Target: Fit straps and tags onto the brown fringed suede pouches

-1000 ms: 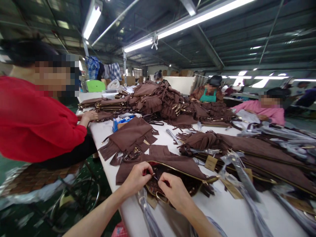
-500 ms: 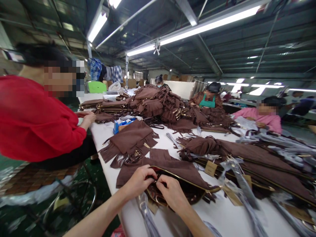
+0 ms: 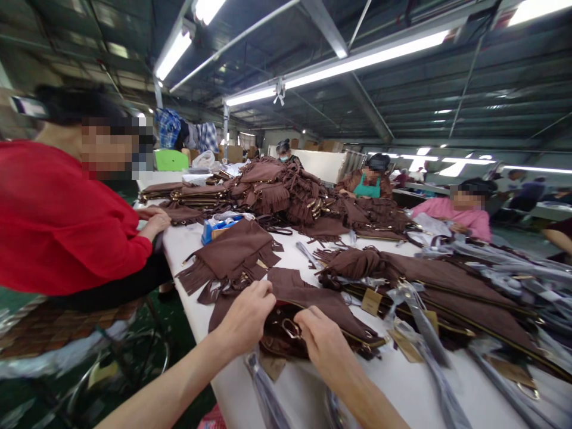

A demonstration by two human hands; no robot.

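A brown fringed handbag (image 3: 313, 293) lies in front of me with its zipped mouth open and dark inside. My left hand (image 3: 250, 310) is closed at the left end of the mouth; its fingertips hide whatever is between them. At the right of the opening, my right hand (image 3: 319, 336) pinches a gold-coloured metal clip (image 3: 291, 328) that hangs over the dark lining. A tan paper tag (image 3: 273, 366) and a plastic-wrapped strap (image 3: 263, 390) lie just below the bag.
Another fringed bag (image 3: 236, 250) lies beyond, near a blue box (image 3: 208, 231). Stacked bags with wrapped straps (image 3: 424, 322) cover the table's right side. A large bag pile (image 3: 277, 185) rises at the back. A person in red (image 3: 67, 220) sits at left; others work across the table.
My left hand has moved up and slightly left, apart from my right hand. The metal clip now shows beside my right fingers. The view has turned slightly right.
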